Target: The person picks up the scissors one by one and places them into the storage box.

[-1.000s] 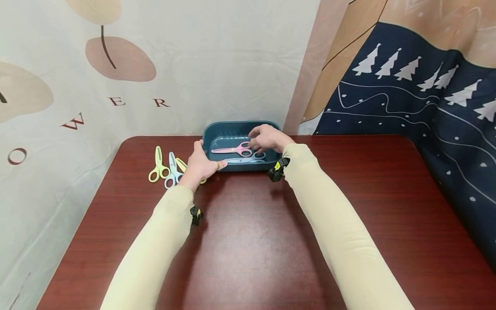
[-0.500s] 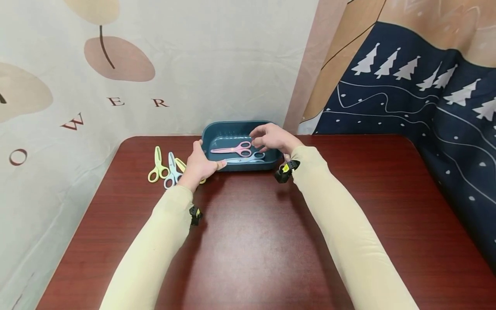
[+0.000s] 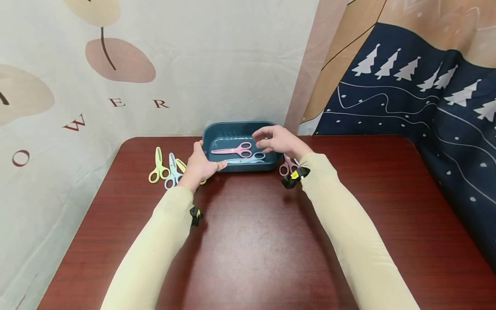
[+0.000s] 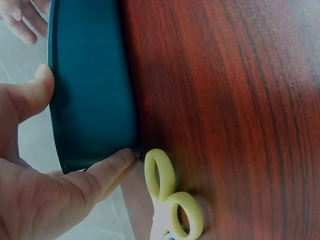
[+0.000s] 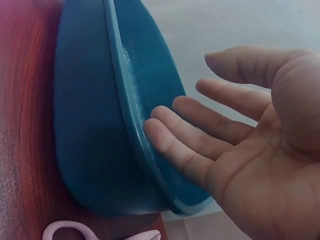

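Observation:
A dark teal plastic bin point(image 3: 240, 168) stands at the table's back edge. Pink scissors point(image 3: 228, 150) and light blue scissors point(image 3: 244, 160) lie inside it. My left hand point(image 3: 199, 165) grips the bin's near left corner; its thumb is on the front rim and its fingers lie along the left end, as the left wrist view shows. Over the bin's right end hovers my right hand point(image 3: 279, 141), fingers loosely spread and holding nothing. In the right wrist view its palm point(image 5: 255, 185) and fingers are beside the rim.
Left of the bin lie yellow-green scissors point(image 3: 159, 165), blue scissors point(image 3: 172, 170) and yellow scissors point(image 4: 160, 180) partly hidden by my left hand. Other pink scissors point(image 3: 286, 167) lie right of the bin, partly under my right wrist. Patterned cloth hangs behind the brown table point(image 3: 248, 241).
My right hand has drifted rightward and slightly toward me over the bin, and the pink scissors right of the bin have come into sight. The left hand and bin have stayed in place.

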